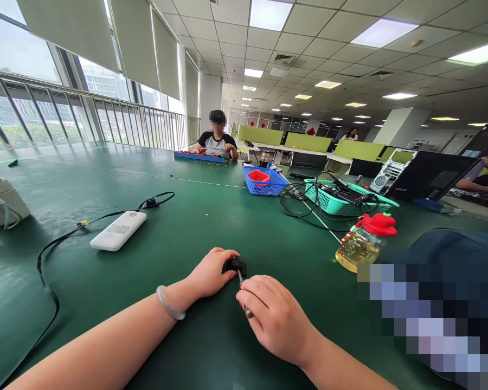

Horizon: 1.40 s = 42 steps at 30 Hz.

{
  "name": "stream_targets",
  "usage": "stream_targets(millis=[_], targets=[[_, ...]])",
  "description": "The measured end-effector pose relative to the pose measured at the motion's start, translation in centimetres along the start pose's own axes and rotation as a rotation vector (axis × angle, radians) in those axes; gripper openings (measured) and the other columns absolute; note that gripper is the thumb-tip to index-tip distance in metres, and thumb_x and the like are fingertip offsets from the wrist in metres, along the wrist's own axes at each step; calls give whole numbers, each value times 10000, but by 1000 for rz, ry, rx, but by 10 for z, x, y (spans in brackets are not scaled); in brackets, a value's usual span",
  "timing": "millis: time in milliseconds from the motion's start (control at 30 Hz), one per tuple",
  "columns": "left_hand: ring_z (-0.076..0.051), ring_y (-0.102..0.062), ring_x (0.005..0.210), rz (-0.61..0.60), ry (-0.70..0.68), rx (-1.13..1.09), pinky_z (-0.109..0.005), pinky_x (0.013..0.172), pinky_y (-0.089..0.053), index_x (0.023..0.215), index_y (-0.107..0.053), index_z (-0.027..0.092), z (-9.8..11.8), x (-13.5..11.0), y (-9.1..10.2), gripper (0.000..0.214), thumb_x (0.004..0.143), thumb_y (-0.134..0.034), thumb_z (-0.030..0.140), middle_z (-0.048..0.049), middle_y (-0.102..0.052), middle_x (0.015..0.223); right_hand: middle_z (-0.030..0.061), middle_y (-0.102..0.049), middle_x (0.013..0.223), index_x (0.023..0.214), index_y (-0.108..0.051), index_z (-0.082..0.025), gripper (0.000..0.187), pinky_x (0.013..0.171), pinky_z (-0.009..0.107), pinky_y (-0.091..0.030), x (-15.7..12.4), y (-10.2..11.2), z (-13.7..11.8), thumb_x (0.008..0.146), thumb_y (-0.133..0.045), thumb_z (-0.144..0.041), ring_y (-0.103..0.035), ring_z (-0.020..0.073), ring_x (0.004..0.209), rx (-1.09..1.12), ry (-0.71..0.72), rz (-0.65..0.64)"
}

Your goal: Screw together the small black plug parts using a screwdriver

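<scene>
A white power bank (119, 232), a red-lidded jar (357, 251), a blue basket (264, 188) and a teal basket (335, 207) are borne by the green tabletop (195, 222).

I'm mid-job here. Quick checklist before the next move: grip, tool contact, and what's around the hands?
1. Left hand holding the small black object: ok, fingers and thumb are around it.
2. Right hand gripping the slim tool: ok, its tip points toward the black object.
3. Tool tip properly seated: cannot tell, too small to make out.
4. Black object supported by the green table: cannot tell, its underside is hidden.
5. Red-lidded bottle clear of the right hand: ok, it stands apart with its lid on.
6. White slab-shaped device clear of the left hand: ok, nothing touches between them.
</scene>
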<state>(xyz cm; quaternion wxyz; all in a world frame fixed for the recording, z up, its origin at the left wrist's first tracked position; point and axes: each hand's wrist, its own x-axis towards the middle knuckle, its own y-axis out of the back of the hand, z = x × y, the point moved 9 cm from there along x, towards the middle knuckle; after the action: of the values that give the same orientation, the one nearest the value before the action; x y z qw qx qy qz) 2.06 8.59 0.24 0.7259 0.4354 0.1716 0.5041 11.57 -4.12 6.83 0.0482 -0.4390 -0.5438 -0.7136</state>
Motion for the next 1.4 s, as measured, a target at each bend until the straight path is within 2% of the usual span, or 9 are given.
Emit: stream_targets(millis=[200, 500, 700, 967, 1067, 1133, 1233, 1400], targets=[[-237, -539, 1154, -6, -25, 8, -382, 1019, -444, 1149, -616, 238, 2, 0, 0, 370, 782, -603, 194, -37, -675, 1134, 70, -666, 949, 1031, -607, -180, 297, 982, 453, -515, 3, 5, -5, 832, -448, -28, -631, 192, 941, 26, 37, 38], [-234, -541, 1157, -1, -27, 3, -370, 1015, -444, 1170, -614, 249, 1, 1, -1, 383, 788, -612, 211, -36, -671, 1137, 66, -664, 922, 1030, -580, -174, 325, 1020, 505, -477, -1, 8, 6, 800, -452, 15, -646, 168, 865, 47, -25, 104], [-246, -550, 1136, -1, -24, -8, -376, 1001, -447, 1183, -612, 237, 1, 0, 0, 392, 792, -626, 238, -49, -670, 1135, 76, -665, 973, 1033, -588, -186, 336, 1008, 498, -491, -1, 16, 16, 805, -461, 26, -643, 180, 936, 40, -52, 191], [-238, -544, 1148, -18, -23, -7, -379, 1020, -439, 1195, -608, 246, -3, -1, -2, 407, 789, -638, 244, -52, -655, 1136, 25, -689, 918, 1017, -598, -231, 213, 966, 430, -524, -6, 23, 54, 874, -518, -95, -664, 175, 880, 86, -286, 315], [-242, -533, 1163, -29, -39, -14, -378, 1019, -438, 1191, -604, 246, -1, -1, -3, 425, 770, -661, 241, -42, -664, 1143, 26, -691, 903, 992, -592, -235, 130, 848, 346, -559, -13, 23, 70, 893, -538, -170, -666, 176, 854, 169, -439, 336], [-241, -528, 1166, -36, -41, -15, -376, 1021, -434, 1188, -604, 246, 0, -2, -3, 428, 765, -668, 234, -39, -668, 1147, 29, -689, 901, 976, -587, -234, 85, 764, 296, -559, -20, 18, 81, 908, -539, -220, -665, 172, 835, 271, -561, 336], [-237, -526, 1166, -40, -48, -7, -375, 1023, -431, 1184, -607, 247, 2, -1, -3, 419, 770, -670, 223, -39, -669, 1143, 34, -693, 907, 945, -583, -230, 75, 742, 280, -545, -28, 5, 94, 916, -547, -290, -668, 173, 833, 430, -702, 324], [-228, -534, 1144, -49, -71, 9, -368, 1020, -432, 1182, -606, 239, 6, -1, -3, 410, 778, -670, 211, -37, -670, 1135, 42, -694, 890, 914, -575, -223, 147, 726, 283, -533, -35, -13, 108, 906, -568, -370, -670, 185, 834, 583, -813, 301]])
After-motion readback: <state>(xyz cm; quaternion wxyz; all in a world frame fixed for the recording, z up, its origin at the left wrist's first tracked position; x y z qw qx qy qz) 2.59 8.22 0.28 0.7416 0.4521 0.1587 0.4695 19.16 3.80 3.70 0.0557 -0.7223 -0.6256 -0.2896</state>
